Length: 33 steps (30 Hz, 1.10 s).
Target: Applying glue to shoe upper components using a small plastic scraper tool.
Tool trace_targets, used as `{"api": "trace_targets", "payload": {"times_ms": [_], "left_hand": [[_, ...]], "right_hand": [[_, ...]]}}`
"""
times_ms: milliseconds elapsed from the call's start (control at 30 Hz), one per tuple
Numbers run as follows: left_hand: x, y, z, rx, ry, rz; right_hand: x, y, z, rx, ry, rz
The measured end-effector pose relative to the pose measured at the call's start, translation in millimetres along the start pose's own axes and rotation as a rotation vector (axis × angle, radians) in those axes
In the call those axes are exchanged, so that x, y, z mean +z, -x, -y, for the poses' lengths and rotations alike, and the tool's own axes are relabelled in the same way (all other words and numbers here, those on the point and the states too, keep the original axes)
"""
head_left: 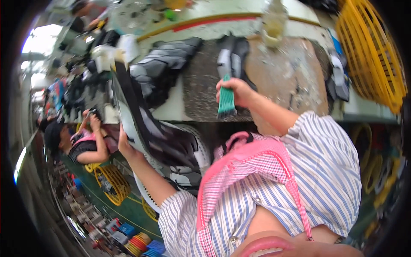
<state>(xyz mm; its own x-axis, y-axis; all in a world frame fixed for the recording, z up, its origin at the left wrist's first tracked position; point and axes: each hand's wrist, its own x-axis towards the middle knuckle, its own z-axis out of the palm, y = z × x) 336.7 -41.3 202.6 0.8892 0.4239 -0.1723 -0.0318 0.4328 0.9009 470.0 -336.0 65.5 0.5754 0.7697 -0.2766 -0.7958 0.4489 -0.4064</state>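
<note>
My right hand (pixel 239 91) is closed around a green brush (pixel 226 103), its dark bristle end pointing toward me. Beyond it lie grey and black shoe pieces (pixel 233 55) on the worktable. At the left, my left hand (pixel 124 144) grips the edge of a long black and light-grey sheet-like piece (pixel 139 100), blurred by motion; some of its fingers are hidden behind that piece. Below it, a white basket (pixel 201 143) holds more grey and black pieces (pixel 186 175). A fanned stack of grey shoe pieces (pixel 165 64) rests farther back on the table.
A stained brown board (pixel 287 81) and a dark speckled mat (pixel 203 81) cover part of the table. A cloudy bottle (pixel 274 28) stands behind them. One yellow basket (pixel 370 55) is at the right, another (pixel 112 184) at the lower left. A co-worker (pixel 81 143) sits at the left.
</note>
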Motion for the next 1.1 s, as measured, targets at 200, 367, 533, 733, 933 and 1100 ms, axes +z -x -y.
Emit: {"api": "trace_targets", "payload": {"times_ms": [200, 367, 533, 733, 933, 1100], "left_hand": [[150, -99, 137, -0.215, -0.510, 0.152], [163, -99, 244, 0.543, -1.240, 0.144], [175, -80, 280, 0.384, -1.565, -0.027], [158, -91, 277, 0.384, -1.373, 0.026], [172, -88, 246, 0.402, -1.558, 0.274], [167, -136, 214, 0.309, -1.054, 0.540]], "right_hand": [[-101, 74, 40, -0.348, -0.101, -0.336], [-121, 110, 41, -0.393, -0.020, -0.464], [-128, 94, 40, -0.381, -0.106, -0.548], [-95, 44, 58, -0.405, 0.089, -0.411], [-82, 9, 67, -0.133, 0.197, -0.336], [-62, 24, 87, -0.179, 0.323, -0.234]]}}
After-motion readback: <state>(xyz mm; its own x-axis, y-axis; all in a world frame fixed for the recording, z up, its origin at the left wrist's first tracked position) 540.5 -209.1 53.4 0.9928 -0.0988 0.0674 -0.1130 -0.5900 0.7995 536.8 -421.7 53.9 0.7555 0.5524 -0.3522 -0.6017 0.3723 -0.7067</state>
